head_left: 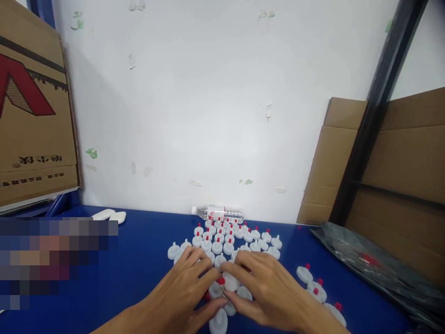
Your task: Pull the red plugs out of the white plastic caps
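Left hand (191,283), right hand (266,284): fingers bent around red-tipped cap (215,291); hold: cannot tell. Risk: brushing knuckles could topple crowded caps (218,247) at twelve o'clock.

bright, even light fills the scene; the white wall (208,116) is palest about its middle, with a soft grey shadow beside the carton (34,125). highlights glint on the bottle (233,214) at the table's (146,250) far edge. wide-angle stretch slants the post (373,116); coarse pixel blocks cover the table's left edge. the farthest white caps (218,247) look slightly soft.
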Tool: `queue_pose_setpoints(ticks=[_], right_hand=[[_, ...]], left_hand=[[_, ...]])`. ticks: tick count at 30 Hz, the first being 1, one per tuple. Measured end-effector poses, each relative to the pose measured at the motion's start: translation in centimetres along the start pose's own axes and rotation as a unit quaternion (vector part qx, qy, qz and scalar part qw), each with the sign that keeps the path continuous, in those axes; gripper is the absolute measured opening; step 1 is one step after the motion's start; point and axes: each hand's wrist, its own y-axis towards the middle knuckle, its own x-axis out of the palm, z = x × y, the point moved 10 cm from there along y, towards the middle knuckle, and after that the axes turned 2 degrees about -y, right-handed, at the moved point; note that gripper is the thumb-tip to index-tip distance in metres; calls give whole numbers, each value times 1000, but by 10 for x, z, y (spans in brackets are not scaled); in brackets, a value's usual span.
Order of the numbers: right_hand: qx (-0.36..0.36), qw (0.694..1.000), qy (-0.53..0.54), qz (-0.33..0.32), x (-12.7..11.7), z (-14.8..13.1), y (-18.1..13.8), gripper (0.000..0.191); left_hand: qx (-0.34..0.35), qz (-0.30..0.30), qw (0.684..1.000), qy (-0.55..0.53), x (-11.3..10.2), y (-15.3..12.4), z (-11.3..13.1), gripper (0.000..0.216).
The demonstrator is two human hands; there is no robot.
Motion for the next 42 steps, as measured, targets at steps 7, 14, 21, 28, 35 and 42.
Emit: queue_pose_setpoints(ticks=[7,14,21,28,35,42], right_hand=[[-50,997,-56,25,-6,-14,2,21],[-61,997,-42,27,-5,-16,2,24],[-45,998,-43,-4,-3,-9,1,17],[-45,998,-34,-2,-10,-12,7,18],[-63,989,-120,64,-21,13,-7,22],[335,913,-205,-113,-28,162,-55,23]], left_hand=[[23,-16,999,37,-1,2,12,10],[26,-9,999,19,-4,1,11,12],[6,-44,998,-46,0,2,4,20],[-98,-50,969,-219,6,1,-13,38],[-175,-52,931,-315,11,-3,-30,52],[-151,-3,971,-186,-8,-3,-40,42]])
